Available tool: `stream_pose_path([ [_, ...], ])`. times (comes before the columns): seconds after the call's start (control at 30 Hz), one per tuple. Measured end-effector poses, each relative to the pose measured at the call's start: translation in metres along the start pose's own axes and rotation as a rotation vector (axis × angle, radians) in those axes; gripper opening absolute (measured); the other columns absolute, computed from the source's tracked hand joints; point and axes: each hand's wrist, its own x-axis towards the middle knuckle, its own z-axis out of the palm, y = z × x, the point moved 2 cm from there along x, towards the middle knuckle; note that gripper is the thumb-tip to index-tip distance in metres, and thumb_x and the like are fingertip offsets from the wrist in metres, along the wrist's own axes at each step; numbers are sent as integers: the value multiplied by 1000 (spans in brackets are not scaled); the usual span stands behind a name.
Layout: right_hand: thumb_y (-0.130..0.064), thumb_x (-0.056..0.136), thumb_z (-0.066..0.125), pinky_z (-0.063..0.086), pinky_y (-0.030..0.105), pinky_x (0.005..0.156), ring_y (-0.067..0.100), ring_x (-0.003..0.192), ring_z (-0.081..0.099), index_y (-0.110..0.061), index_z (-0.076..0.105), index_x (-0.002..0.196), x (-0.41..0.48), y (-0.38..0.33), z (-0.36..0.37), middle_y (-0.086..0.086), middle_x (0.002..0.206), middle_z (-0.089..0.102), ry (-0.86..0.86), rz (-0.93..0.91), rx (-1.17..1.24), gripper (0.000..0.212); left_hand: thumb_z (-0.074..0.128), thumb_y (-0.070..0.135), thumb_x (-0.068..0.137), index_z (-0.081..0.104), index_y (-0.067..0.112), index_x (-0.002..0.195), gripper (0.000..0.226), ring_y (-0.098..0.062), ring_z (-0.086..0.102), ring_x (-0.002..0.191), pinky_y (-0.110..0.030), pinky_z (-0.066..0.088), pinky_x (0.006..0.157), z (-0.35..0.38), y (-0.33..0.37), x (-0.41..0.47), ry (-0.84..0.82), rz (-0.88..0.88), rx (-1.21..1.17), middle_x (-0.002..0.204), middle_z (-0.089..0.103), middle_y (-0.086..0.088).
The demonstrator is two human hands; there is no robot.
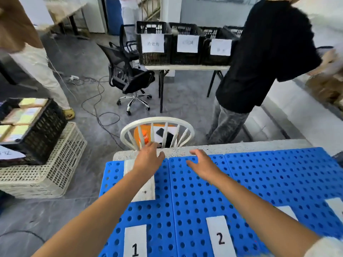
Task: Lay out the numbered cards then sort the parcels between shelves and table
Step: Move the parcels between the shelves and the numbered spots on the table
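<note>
Numbered white cards lie along the near edge of the blue perforated table top (259, 173): card 1 (135, 242), card 2 (220, 236), and further cards (288, 212) cut off at the right. A flat white parcel (143, 188) lies at the table's far left, partly under my left forearm. My left hand (148, 156) reaches over its far end with fingers relaxed and holds nothing. My right hand (202, 163) hovers beside it over the blue surface, fingers spread and empty.
A white chair (157, 130) stands just beyond the table's far edge. A person in black (259, 62) stands at the right. Black labelled crates (154, 43) sit on a far table. A black crate of parcels (27, 125) rests on a white crate at left.
</note>
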Motion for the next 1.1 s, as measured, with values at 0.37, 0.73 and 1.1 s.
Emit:
stream_pose_path([
  [0.37, -39, 97, 51, 43, 36, 99, 22, 114, 48, -13, 31, 146, -205, 148, -205, 4, 148, 30, 403, 158, -81, 59, 44, 37, 98, 23, 21, 152, 60, -18, 29, 142, -32, 26, 115, 82, 276, -77, -154, 682, 410, 153, 33, 1],
  [0.73, -40, 94, 52, 37, 38, 105, 29, 132, 37, -6, 34, 141, -399, 305, -275, 11, 140, 36, 601, 412, -103, 61, 44, 45, 97, 28, 17, 150, 62, -18, 31, 139, -29, 21, 116, 228, 471, -210, -197, 1160, 535, 152, 34, 0],
  [1.1, -39, 92, 54, 37, 39, 106, 28, 128, 39, -7, 38, 138, -457, 393, -287, 10, 137, 38, 654, 604, -44, 59, 42, 44, 98, 33, 15, 147, 57, -18, 27, 142, -30, 17, 118, 321, 557, -254, -281, 1336, 500, 152, 33, -1],
])
